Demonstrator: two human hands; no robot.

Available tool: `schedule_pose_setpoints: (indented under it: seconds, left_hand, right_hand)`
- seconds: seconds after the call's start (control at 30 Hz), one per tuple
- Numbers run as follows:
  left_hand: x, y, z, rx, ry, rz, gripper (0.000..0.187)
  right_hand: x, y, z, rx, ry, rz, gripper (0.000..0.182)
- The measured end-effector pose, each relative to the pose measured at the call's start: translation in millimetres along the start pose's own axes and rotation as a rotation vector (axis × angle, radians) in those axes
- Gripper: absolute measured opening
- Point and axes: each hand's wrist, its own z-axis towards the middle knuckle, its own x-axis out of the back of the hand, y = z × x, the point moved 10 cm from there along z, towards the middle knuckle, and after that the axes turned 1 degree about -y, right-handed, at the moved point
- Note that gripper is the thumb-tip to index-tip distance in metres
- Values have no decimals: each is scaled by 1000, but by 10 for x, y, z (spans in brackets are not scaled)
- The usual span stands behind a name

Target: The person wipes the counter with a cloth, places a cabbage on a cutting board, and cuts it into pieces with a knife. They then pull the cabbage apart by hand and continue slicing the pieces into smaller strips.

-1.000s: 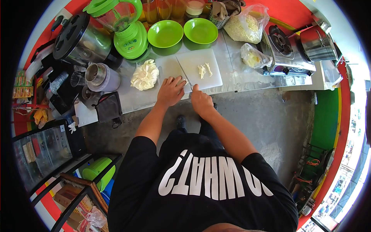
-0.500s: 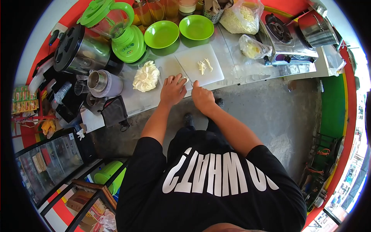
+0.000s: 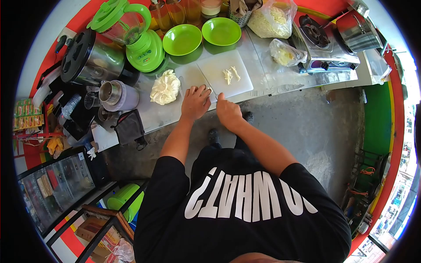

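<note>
My right hand [image 3: 229, 113] is closed round the handle of a knife [image 3: 205, 79], whose thin blade points away from me across the white cutting board [image 3: 243, 70]. Close to its left, my left hand [image 3: 195, 103] has bent fingers pressed on a small pale piece [image 3: 212, 90] at the board's near edge. The piece is mostly hidden by the fingers. Thin pale strips [image 3: 228, 76] lie on the right half of the board. To the left of the board sits a ruffled cream-white clump [image 3: 165, 87] that looks like oyster mushrooms.
Two green bowls [image 3: 182, 39] stand behind the board, with a green blender [image 3: 144, 50] to their left. A steel-sided pot [image 3: 103, 57] and a cup-topped container [image 3: 118, 94] are farther left. Bagged shredded food [image 3: 269, 22], a smaller bag [image 3: 287, 53] and a gas stove [image 3: 329, 61] stand right.
Both hands keep nearly the same pose at the board. The whole view has shifted very slightly; nothing has clearly been taken up or let go.
</note>
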Motion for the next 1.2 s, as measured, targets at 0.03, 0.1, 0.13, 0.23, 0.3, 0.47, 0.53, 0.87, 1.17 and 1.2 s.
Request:
schedule_pose_setpoints:
  seconds: [0.03, 0.1, 0.13, 0.23, 0.3, 0.47, 0.53, 0.87, 1.17, 1.2]
  left_hand:
    - [-2, -7, -1, -1, 1, -1, 29]
    - [7, -5, 1, -20, 11, 15, 29]
    - [8, -15, 3, -19, 12, 15, 29]
    - [-7, 8, -20, -19, 5, 4, 29]
    - [15, -1, -3, -5, 12, -9, 30]
    - [11, -5, -4, -10, 41, -13, 28]
    - [16, -22, 8, -16, 58, -12, 27]
    - [16, -25, -8, -9, 49, -23, 27]
    - [19, -29, 5, 5, 50, -37, 26]
    - [19, -42, -4, 13, 55, -43, 26]
  right_hand:
    - [-34, -5, -80, -16, 3, -35, 24]
    - [-83, 4, -93, -30, 6, -72, 20]
    - [-123, 14, -80, -33, 5, -72, 23]
    - [-113, 10, 50, -15, 14, -38, 27]
    - [-11, -27, 119, 6, 34, 0, 29]
    - [-15, -27, -26, -18, -24, 8, 28]
    - [-128, -16, -72, -33, -12, -40, 23]
    - [-52, -63, -47, -35, 14, -12, 23]
    - [-9, -67, 91, 5, 53, -66, 20]
    - [-7, -84, 66, 7, 52, -67, 20]
